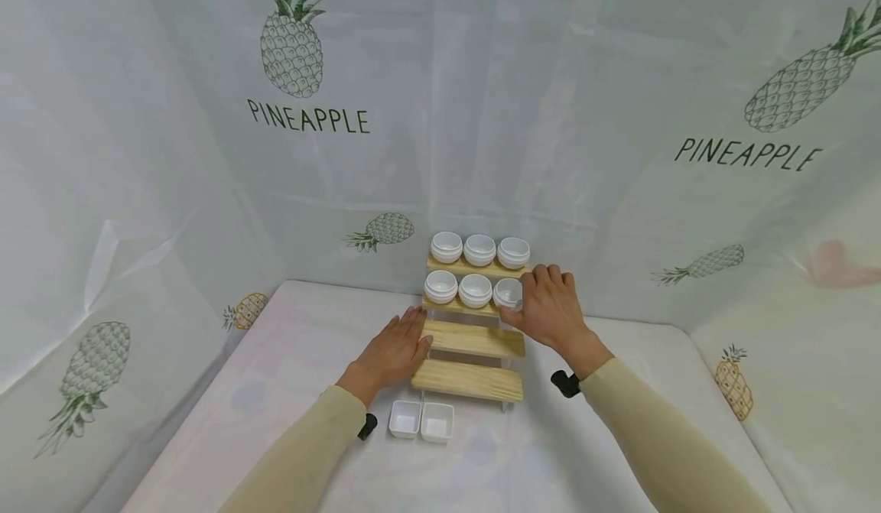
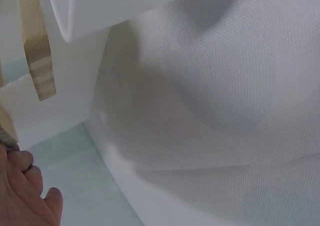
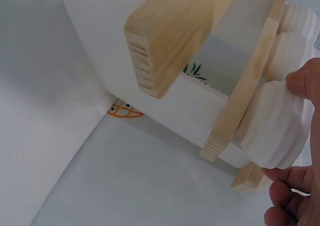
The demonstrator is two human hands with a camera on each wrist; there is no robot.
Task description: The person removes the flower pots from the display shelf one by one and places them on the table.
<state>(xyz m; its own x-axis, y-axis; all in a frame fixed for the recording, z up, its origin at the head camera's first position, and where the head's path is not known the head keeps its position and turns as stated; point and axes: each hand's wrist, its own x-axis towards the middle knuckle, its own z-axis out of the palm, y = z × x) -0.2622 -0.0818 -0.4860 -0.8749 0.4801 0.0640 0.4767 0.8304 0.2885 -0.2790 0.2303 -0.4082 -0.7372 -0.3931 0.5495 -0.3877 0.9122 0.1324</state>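
A stepped wooden rack [image 1: 468,380] with white side supports stands near the back wall. My right hand [image 1: 554,308] grips the right-end white bowl [image 3: 275,126] on the second shelf from the top, thumb on one side and fingers on the other. Part of that bowl is hidden by the hand in the head view. Two more bowls [image 1: 475,290] share its shelf, and three others [image 1: 479,250] line the top shelf. At the rack's left side my left hand [image 1: 395,349] lies with fingers extended, touching the shelf ends.
Two small square white dishes [image 1: 437,423] sit side by side on the pale tablecloth [image 1: 482,467], in front of the rack's lower left. The lower shelf boards [image 1: 475,339] are bare wood. White curtains printed with pineapples [image 1: 292,54] enclose the table at the back and sides.
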